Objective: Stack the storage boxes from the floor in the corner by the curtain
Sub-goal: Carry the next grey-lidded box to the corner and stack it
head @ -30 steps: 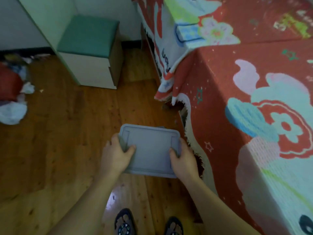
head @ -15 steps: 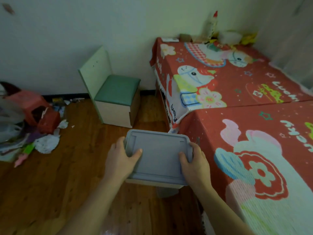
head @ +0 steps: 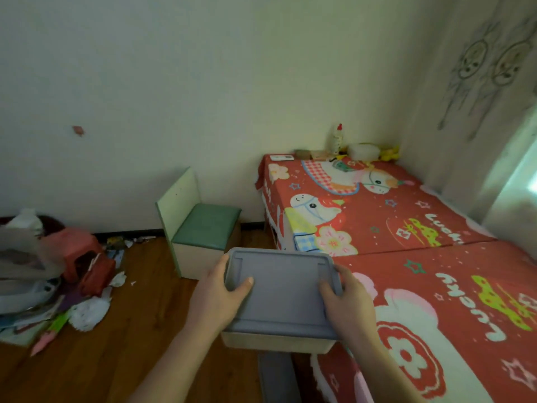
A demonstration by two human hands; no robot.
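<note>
1. Head view: a pale rectangular plastic storage box with a grey lid (head: 280, 295) is held in the air, above the wooden floor (head: 122, 344) beside the red cartoon-print bed (head: 421, 257).
2. Left hand (head: 216, 301) and right hand (head: 348, 303) grip its short ends, thumbs curled onto the lid.
3. Contents hidden by the lid.

A plain pale wall (head: 174, 82) meets a wooden plank floor (head: 116, 359). A small chair with a green seat (head: 203, 225) stands against it, beside a bed under a red cartoon-print sheet (head: 406, 242). A patterned curtain (head: 479, 82) hangs far right, daylight at its edge.
</note>
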